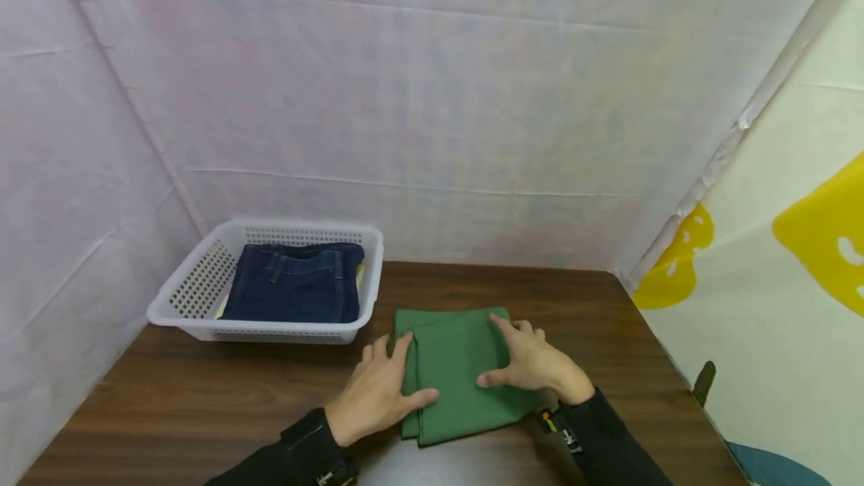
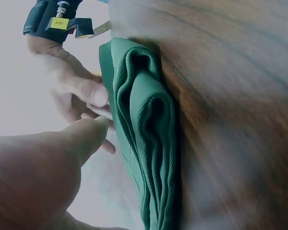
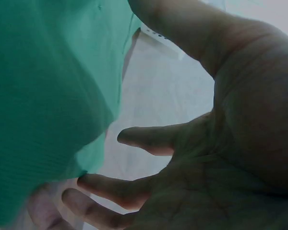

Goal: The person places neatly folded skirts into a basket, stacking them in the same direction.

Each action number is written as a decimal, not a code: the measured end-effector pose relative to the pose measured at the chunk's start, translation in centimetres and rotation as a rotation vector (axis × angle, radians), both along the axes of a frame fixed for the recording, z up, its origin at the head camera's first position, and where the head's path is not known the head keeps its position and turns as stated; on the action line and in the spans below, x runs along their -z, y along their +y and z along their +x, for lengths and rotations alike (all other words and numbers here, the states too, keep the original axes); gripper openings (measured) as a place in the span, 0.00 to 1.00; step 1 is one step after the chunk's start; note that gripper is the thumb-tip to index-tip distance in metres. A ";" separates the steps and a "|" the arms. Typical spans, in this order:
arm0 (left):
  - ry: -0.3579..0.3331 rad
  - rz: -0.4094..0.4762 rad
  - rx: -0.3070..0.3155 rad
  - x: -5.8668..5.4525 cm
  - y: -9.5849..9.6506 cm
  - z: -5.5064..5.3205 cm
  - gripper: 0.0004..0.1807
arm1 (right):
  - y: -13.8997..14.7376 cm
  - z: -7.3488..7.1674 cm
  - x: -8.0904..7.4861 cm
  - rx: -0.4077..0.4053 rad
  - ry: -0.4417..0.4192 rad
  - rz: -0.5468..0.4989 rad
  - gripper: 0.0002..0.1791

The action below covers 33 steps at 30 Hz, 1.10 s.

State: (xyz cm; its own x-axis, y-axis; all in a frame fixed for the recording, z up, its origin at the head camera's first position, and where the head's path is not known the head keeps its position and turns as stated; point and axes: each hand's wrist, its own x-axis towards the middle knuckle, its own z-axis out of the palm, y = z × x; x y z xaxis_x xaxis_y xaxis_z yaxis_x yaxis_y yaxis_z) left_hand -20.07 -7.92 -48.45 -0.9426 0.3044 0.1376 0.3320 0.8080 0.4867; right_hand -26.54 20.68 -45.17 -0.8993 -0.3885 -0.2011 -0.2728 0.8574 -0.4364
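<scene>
A green cloth item, folded into a flat stack, lies on the brown table; whether it is a garment is not shown. My left hand rests at its left edge, fingers spread, with the thumb over the near left part. On the other side my right hand is spread at the right edge, thumb and index finger over the top layer. Several thick folds of the green cloth show from the side in the left wrist view. The right wrist view has the right palm facing the cloth, fingers apart.
At the back left stands a white perforated basket holding folded dark blue jeans, with something pale yellow beneath them. The wooden table meets a whitish sheet wall behind. A sheet with yellow shapes hangs at the right.
</scene>
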 end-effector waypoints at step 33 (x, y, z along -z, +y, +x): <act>-0.234 0.090 0.133 -0.1 0.8 -2.0 0.58 | -0.7 -0.6 1.5 -0.174 -0.074 -0.152 0.61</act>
State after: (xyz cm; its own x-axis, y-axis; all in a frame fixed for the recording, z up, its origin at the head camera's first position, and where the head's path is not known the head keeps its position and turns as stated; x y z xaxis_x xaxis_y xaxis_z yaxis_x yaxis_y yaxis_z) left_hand -22.05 -7.15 -48.35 -0.9045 0.4239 -0.0472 0.3020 0.7147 0.6309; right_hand -27.13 20.03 -46.72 -0.8011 -0.5671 -0.1912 -0.3731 0.7231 -0.5813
